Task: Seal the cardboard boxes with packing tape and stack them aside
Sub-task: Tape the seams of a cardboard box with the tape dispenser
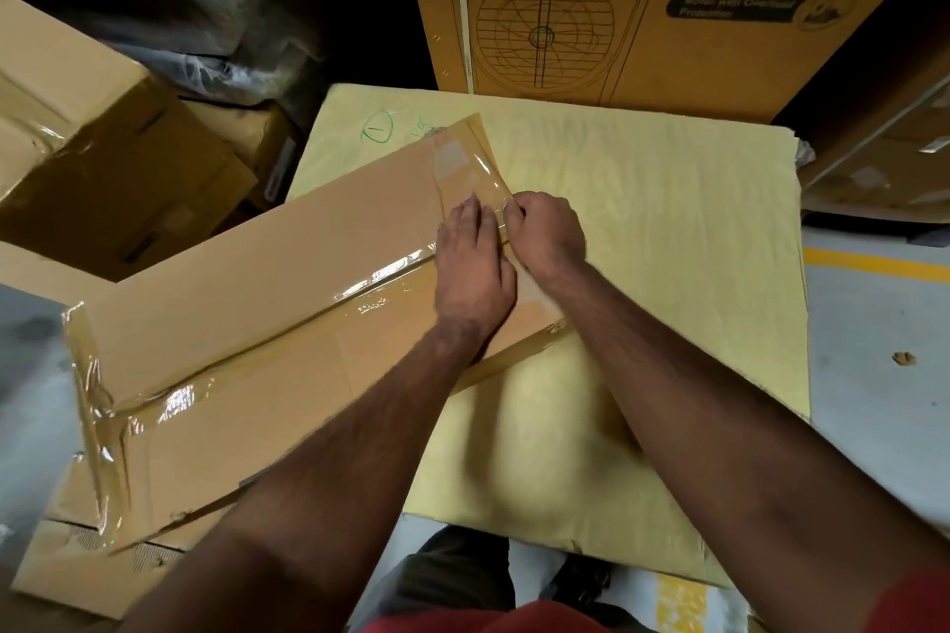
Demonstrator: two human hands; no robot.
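Tape roll nowhere visible, right fingertips tucked out of sight. Long flat brown cardboard box [247,324] lies partly on pale yellow sheet-covered worktop [668,221], near end overhanging left. Left hand [473,272] flat, fingers straight, pressing clear glossy packing tape strip [470,170] at far end. Right hand [545,234] just beside, curled, pinching tape edge.
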